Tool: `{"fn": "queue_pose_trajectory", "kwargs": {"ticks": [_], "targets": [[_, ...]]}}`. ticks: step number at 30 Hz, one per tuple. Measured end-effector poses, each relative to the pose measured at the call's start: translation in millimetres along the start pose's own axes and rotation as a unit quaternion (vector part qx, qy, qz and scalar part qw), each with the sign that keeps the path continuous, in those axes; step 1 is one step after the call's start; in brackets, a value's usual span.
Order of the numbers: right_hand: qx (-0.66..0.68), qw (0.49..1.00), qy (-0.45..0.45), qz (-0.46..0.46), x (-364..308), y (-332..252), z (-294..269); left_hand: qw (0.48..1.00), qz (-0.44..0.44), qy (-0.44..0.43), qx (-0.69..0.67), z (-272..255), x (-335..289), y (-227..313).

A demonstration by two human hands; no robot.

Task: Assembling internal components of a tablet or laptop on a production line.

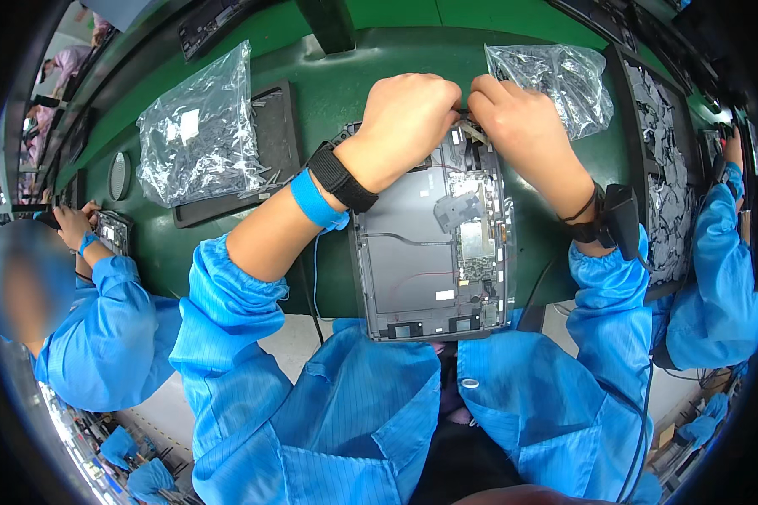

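An opened tablet-like device lies in front of me, its grey inside facing up, with a circuit board, thin wires and two dark rectangular parts along its near edge. Over its far edge, my left hand is closed, knuckles up, fingertips hidden behind it. Close beside it on the right, my right hand is closed too, its fingers pinched near a small light strip at the device's far right corner. What either hand grips is too small or hidden to make out. A black strap circles my left wrist.
On the green table, a clear bag of small dark parts rests on a black tray at left. Another clear bag lies behind my right hand. A black tray of grey pieces stands right. Co-workers in blue sit on both sides.
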State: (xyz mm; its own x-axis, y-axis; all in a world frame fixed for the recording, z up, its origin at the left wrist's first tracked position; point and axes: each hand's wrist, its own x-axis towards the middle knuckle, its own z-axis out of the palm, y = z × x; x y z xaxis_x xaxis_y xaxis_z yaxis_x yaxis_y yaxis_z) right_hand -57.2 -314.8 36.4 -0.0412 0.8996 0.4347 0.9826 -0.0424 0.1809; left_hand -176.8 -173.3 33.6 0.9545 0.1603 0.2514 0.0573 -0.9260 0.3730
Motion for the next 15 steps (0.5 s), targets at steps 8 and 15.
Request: {"fn": "queue_pose_trajectory", "kwargs": {"ticks": [8,15], "targets": [[0.045,0.997,0.01,0.065,-5.6,7.4,8.5,0.994,0.043,0.059,0.076,11.0,4.6,-3.0],[0.097,0.995,0.002,0.016,-5.7,18.4,12.9,0.994,0.069,0.074,0.034,12.9,2.4,-8.8]]}}
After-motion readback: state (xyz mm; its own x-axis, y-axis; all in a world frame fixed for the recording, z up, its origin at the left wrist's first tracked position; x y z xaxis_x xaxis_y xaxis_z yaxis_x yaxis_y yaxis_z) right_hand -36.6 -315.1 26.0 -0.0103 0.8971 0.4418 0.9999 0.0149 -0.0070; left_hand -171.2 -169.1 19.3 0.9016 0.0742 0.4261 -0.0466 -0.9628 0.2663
